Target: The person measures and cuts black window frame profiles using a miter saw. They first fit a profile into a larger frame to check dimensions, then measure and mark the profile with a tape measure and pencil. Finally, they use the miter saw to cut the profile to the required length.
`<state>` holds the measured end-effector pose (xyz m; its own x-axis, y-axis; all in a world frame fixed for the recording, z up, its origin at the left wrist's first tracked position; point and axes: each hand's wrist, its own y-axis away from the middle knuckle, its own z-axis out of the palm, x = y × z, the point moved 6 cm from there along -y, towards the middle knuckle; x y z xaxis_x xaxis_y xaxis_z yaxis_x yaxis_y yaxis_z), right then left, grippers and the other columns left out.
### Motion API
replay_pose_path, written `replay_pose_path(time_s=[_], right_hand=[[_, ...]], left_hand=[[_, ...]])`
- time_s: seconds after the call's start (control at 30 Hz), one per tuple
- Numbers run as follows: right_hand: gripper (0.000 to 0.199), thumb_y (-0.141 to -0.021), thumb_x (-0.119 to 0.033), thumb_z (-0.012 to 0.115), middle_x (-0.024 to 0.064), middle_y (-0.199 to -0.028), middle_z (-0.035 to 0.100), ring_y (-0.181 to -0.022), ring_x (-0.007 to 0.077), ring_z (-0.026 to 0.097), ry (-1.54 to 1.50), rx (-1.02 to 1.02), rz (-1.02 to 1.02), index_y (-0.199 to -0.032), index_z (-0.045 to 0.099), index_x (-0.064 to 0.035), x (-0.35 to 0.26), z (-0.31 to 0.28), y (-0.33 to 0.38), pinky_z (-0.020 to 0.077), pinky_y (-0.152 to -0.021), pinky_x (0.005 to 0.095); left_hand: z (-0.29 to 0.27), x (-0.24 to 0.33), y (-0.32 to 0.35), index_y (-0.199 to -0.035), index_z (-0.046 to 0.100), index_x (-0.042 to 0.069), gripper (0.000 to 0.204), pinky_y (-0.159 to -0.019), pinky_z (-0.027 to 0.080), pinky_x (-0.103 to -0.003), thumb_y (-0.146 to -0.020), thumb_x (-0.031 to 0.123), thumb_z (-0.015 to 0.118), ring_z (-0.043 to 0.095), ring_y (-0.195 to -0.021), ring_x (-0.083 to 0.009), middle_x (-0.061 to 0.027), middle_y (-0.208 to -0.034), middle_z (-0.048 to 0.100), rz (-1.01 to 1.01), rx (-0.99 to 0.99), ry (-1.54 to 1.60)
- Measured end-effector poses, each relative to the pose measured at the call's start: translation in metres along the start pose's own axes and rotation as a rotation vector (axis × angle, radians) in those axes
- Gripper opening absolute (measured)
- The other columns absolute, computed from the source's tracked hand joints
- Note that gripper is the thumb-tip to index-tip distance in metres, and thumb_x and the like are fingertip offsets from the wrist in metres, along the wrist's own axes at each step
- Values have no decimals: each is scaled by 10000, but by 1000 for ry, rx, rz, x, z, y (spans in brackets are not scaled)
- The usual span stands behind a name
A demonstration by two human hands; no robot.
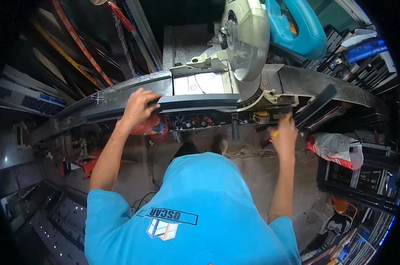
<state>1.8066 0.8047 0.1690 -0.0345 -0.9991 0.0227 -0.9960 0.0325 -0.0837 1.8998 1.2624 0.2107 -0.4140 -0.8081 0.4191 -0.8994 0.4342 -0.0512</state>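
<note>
Holding profile (200, 104) along bench edge (350, 97)

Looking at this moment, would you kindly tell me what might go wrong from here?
Only the left hand is at the long, dark metal profile along the front of the cream power saw with a teal handle, so the profile's right end might swing or slip.

The right hand, holding a slim yellow tool, is near the flat, dark bar jutting out right of the saw, and might knock it.
</note>
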Motion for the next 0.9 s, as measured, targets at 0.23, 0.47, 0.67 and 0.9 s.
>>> replay_pose_path(time_s=[0.23,0.47,0.67,0.9], right_hand=[[594,-863,-248,741,269,-1241,617,-1190,395,580,-658,-373,340,-1362,526,-7,26,2,49,459,-1000,442],[596,-911,-293,702,250,-1365,563,-1292,391,519,-631,-403,118,-1402,500,-22,6,10,55,412,-1073,428],[595,-915,-307,706,247,-1362,567,-1279,395,531,-701,-387,43,-1397,505,-22,9,10,54,419,-1069,425],[565,-918,-264,715,193,-1345,607,-1261,299,568,-923,-238,-54,-1383,526,-4,25,-48,23,407,-1079,375]], left_hand=[[43,-35,-38,-1110,743,126,327,-807,453,-436,-787,158,775,576,-883,-297,-54,-920,692,24,150,-53],[71,-42,-70,-1145,738,169,334,-866,417,-441,-813,192,754,583,-979,-282,-24,-1005,712,-43,158,-179],[72,-8,-81,-1150,728,150,363,-895,408,-433,-789,169,763,543,-1026,-274,-32,-1044,669,-5,254,-339],[63,26,-89,-1059,740,129,419,-1028,356,-460,-683,274,854,455,-1225,-362,-141,-1309,538,2,406,-398]])
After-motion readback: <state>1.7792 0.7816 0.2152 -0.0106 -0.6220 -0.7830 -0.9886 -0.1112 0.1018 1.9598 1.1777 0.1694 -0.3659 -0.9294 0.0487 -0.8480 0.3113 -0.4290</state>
